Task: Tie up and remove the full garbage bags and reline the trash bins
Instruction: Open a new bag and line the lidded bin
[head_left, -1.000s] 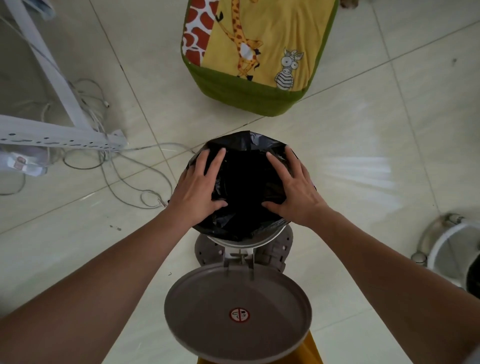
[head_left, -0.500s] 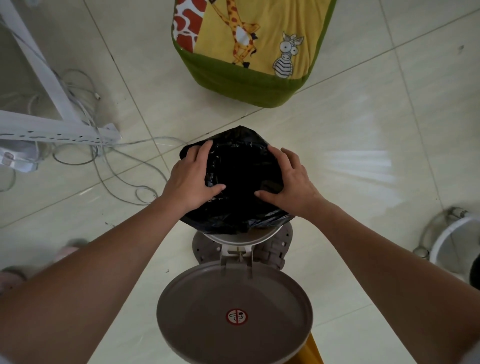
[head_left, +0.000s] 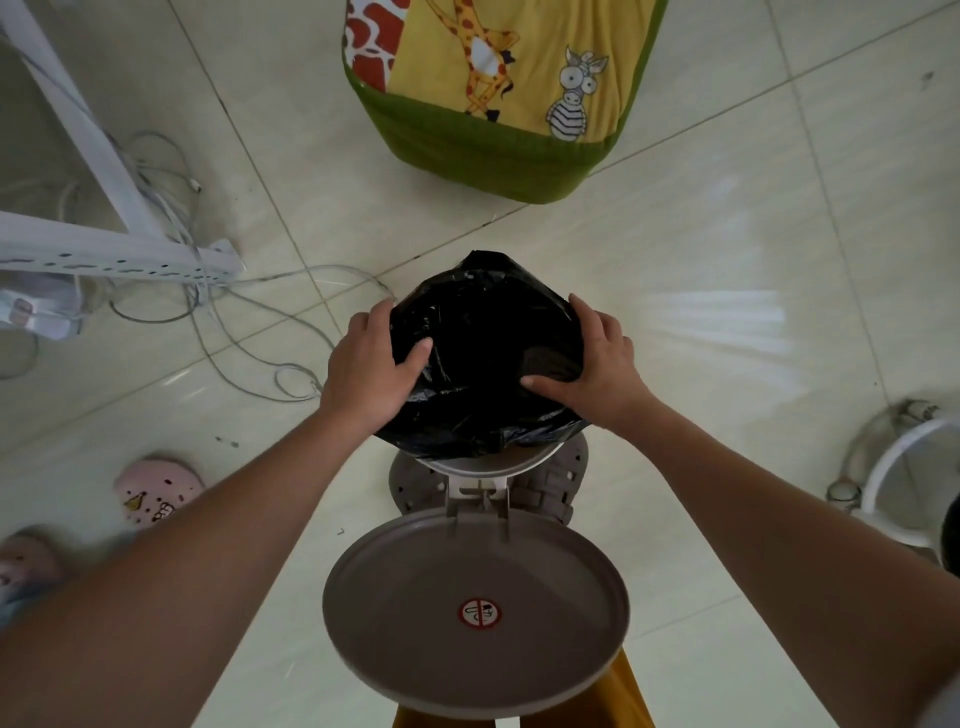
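Tiled floor (head_left: 701, 260), trash bin (head_left: 488, 467), cushion (head_left: 498, 93), cables (head_left: 249, 332), slipper (head_left: 156, 493)

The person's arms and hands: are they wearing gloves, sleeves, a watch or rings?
No. Both forearms are bare from the bottom edge of the frame up to the wrists. The left hand and right hand wear no gloves, and no watch, bracelet or ring shows. Only a sliver of pale grey cloth at the bottom right corner may be a short sleeve; too little shows to be sure.

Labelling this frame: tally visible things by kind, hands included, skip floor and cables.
Hands: 2, left hand, right hand
Black plastic garbage bag: 1
Grey-brown round pedal bin with open lid: 1
Green-and-yellow giraffe-print fabric bag: 1
Pink perforated clog: 1
Total: 6
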